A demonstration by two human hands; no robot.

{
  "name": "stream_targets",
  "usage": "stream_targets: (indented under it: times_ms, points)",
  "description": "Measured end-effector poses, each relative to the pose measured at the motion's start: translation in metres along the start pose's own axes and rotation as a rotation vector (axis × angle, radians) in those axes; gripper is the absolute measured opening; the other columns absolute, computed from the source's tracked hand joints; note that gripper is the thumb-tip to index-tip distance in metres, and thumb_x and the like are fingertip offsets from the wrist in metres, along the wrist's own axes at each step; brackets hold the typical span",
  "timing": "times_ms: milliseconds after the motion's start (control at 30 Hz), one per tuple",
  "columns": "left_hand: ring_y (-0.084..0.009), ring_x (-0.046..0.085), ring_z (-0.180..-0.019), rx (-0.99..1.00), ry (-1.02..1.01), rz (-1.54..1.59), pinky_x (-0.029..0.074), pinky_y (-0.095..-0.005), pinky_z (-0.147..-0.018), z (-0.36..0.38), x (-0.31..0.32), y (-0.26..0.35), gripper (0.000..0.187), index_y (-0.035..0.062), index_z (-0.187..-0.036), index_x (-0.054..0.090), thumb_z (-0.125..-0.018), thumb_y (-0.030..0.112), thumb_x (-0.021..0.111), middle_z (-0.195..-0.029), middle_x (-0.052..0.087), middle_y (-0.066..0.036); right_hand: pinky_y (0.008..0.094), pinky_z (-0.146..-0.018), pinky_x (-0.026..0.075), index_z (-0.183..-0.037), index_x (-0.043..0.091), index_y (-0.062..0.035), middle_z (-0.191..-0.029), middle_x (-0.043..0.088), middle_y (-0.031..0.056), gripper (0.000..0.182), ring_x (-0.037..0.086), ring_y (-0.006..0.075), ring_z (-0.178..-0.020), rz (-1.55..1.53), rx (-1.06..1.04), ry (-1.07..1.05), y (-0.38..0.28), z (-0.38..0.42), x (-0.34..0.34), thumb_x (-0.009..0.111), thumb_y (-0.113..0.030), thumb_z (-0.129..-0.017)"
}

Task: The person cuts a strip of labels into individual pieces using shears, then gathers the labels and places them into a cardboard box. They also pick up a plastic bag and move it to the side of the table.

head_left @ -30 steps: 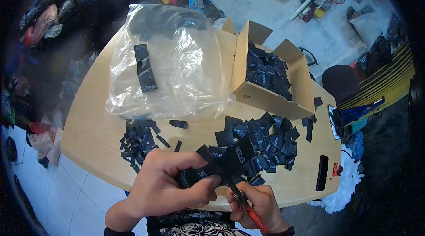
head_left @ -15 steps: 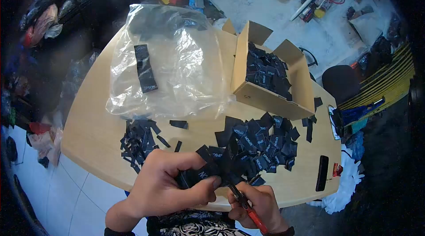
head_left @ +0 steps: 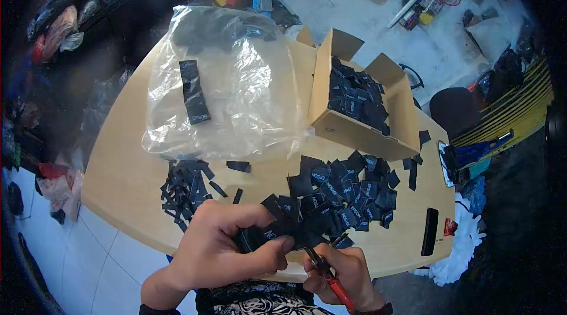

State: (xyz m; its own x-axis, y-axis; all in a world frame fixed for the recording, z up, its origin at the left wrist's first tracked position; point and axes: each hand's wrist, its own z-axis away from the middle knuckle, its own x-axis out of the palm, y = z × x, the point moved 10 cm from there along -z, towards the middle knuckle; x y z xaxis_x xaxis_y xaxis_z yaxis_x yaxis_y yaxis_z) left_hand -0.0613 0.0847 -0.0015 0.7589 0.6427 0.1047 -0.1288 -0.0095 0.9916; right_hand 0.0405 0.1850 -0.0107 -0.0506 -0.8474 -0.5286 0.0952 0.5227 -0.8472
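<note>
My left hand (head_left: 236,244) is closed, with a black label strip (head_left: 263,235) pinched between thumb and fingers. White letters show on the strip. In my right hand (head_left: 345,273) is a pair of red-handled scissors (head_left: 338,291), their dark blades pointing up and left at the strip; the black material hides how far apart the blades are. Just beyond my hands lies a pile of cut black labels (head_left: 348,191) with white lettering. Thin black offcuts (head_left: 186,188) are heaped beyond my left hand.
A cardboard box (head_left: 336,132) holding many black labels stands on the wooden table (head_left: 124,179). Left of it lies a clear plastic bag (head_left: 248,102) with a label strip (head_left: 194,93) at it. A black phone (head_left: 430,231) rests near the right edge.
The dark piece that stood up beyond the scissors has dropped, so more of the label pile shows behind it. Both hands have stayed almost in place.
</note>
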Motion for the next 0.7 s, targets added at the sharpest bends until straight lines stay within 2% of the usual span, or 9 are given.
stream_targets:
  times_ms: [67,400,467,500,567,600,667,700]
  points:
    - [-0.0025,0.055,-0.055,0.022,0.006,-0.039,0.044,-0.017,-0.049,0.0,-0.001,0.0004,0.01,-0.0009,-0.078,0.062,-0.075,0.008,0.066,-0.061,0.062,-0.003,0.0279,-0.044,0.041,-0.086,0.051,-0.0043,-0.058,0.051,0.0073,0.035,0.053,0.0168,-0.046,0.015,-0.022,-0.081,-0.001,0.0015,0.0051,0.069,-0.033,-0.076]
    - [-0.0028,0.056,-0.055,0.026,0.002,0.013,0.044,-0.0172,-0.05,-0.0005,0.0003,0.005,0.01,-0.0012,-0.082,0.063,-0.075,0.005,0.064,-0.061,0.062,-0.003,0.0282,-0.044,0.041,-0.087,0.052,-0.0031,-0.057,0.052,0.0065,0.036,0.052,0.0171,-0.046,0.05,-0.027,-0.097,-0.0011,0.0009,0.0063,0.07,-0.032,-0.075]
    - [-0.0135,0.062,-0.052,0.011,0.023,0.012,0.049,-0.0207,-0.048,-0.0021,-0.0013,0.0071,0.006,-0.004,-0.067,0.058,-0.069,-0.002,0.063,-0.059,0.063,-0.01,0.0222,-0.044,0.039,-0.074,0.054,-0.0062,-0.054,0.051,0.0006,0.043,0.051,0.0106,-0.044,0.021,0.004,-0.011,-0.0018,-0.0013,0.0003,0.066,-0.047,-0.075]
    - [-0.0135,0.062,-0.052,0.012,0.024,0.013,0.049,-0.0207,-0.048,-0.0016,-0.002,0.006,0.006,-0.004,-0.067,0.058,-0.069,-0.002,0.063,-0.059,0.063,-0.01,0.0222,-0.044,0.039,-0.074,0.054,-0.0062,-0.054,0.051,0.0006,0.043,0.051,0.0106,-0.044,0.021,0.004,-0.011,-0.0023,-0.0018,0.0014,0.066,-0.047,-0.075]
    - [-0.0023,0.055,-0.054,0.016,-0.008,-0.004,0.044,-0.0169,-0.049,-0.0001,-0.001,0.0028,0.008,-0.0013,-0.079,0.062,-0.075,0.006,0.064,-0.06,0.062,-0.003,0.0225,-0.044,0.039,-0.073,0.054,-0.0061,-0.054,0.051,0.0006,0.043,0.05,0.0107,-0.044,0.012,-0.013,0.02,-0.0049,-0.0026,-0.0006,0.066,-0.047,-0.074]
    - [-0.0023,0.055,-0.054,0.016,-0.007,-0.004,0.044,-0.0169,-0.049,0.0001,-0.0017,0.0021,0.008,-0.0013,-0.079,0.062,-0.075,0.006,0.064,-0.06,0.062,-0.003,0.0225,-0.044,0.039,-0.073,0.054,-0.0061,-0.054,0.051,0.0006,0.043,0.05,0.0107,-0.044,0.012,-0.014,0.019,-0.0045,-0.0026,-0.0016,0.066,-0.047,-0.074]
    - [-0.0023,0.056,-0.054,0.01,-0.015,-0.022,0.044,-0.0169,-0.049,0.0003,-0.0015,0.0003,0.009,-0.0012,-0.077,0.061,-0.076,0.007,0.065,-0.06,0.062,-0.003,0.0277,-0.044,0.041,-0.088,0.053,-0.0012,-0.059,0.053,0.0069,0.038,0.055,0.0168,-0.048,0.061,-0.041,-0.084,-0.0058,-0.0019,0.0045,0.07,-0.032,-0.075]
    - [-0.0023,0.056,-0.054,0.009,-0.015,-0.022,0.044,-0.0169,-0.049,0.0,-0.0012,-0.0009,0.009,-0.0012,-0.077,0.061,-0.076,0.007,0.065,-0.06,0.062,-0.003,0.0277,-0.044,0.041,-0.088,0.053,-0.0012,-0.059,0.053,0.0069,0.038,0.055,0.0168,-0.048,0.061,-0.041,-0.085,-0.0056,-0.002,0.0037,0.07,-0.032,-0.075]
